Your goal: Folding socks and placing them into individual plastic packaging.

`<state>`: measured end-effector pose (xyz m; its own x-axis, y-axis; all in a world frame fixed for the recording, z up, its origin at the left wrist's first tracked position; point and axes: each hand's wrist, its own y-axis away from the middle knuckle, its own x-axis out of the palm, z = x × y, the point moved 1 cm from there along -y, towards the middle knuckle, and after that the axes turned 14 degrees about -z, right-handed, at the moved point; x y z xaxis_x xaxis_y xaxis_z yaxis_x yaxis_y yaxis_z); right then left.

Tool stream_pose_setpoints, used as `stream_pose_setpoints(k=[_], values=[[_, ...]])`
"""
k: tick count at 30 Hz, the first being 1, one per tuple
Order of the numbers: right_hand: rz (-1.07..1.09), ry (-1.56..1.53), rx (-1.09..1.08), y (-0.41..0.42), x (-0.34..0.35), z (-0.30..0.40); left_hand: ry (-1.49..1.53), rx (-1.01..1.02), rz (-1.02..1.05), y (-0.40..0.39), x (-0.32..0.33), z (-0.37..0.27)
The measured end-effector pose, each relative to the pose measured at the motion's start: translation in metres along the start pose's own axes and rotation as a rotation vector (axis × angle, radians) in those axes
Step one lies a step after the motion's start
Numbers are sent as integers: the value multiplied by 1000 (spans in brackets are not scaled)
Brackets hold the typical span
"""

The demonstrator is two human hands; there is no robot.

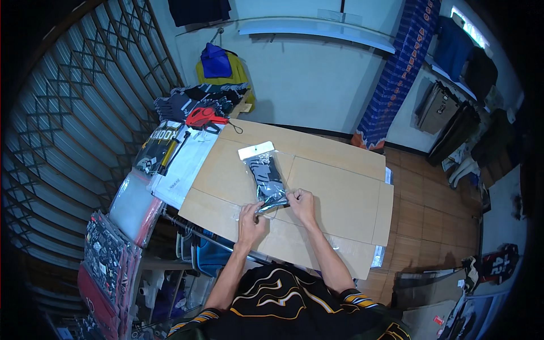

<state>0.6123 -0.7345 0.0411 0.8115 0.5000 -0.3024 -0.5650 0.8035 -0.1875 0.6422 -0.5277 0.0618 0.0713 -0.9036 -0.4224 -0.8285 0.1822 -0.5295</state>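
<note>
A clear plastic bag lies on a sheet of brown cardboard, its white header strip pointing away from me. Inside it is a folded grey and black fabric item, possibly socks or gloves. The near end of the bag is between my hands. My left hand pinches its near left corner. At the near right corner, my right hand has thumb and fingers closed on the plastic edge. Glare on the film hides part of the contents.
Left of the cardboard are a red tag gun, a yellow-and-black cutter and a white plastic packet. Grey and black knit items are piled behind. Bagged garments are stacked at left. A wall shelf stands opposite.
</note>
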Motion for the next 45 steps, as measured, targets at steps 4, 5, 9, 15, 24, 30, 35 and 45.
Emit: stream_pose_setpoints(k=[4,5,9,15,24,30,35,45], values=[[53,-92,101,-2,-6,4,17,-98,-17,-1,-1,-10],[52,-93,99,-4,-7,3,18,-96,-18,-1,-1,-10],[69,-340,199,-4,-26,5,-4,37,-73,-12,1,-23],[153,-268,-337,0,-91,76,241,197,-5,-51,-21,-83],[296,-321,27,-27,-114,129,662,-466,70,-69,0,-95],[116,122,-272,3,-82,74,616,-868,131,-36,43,-9],[290,342,-439,39,-64,68,413,-926,210,-24,35,11],[369,616,-543,53,-29,45,301,-916,380,-34,17,31]])
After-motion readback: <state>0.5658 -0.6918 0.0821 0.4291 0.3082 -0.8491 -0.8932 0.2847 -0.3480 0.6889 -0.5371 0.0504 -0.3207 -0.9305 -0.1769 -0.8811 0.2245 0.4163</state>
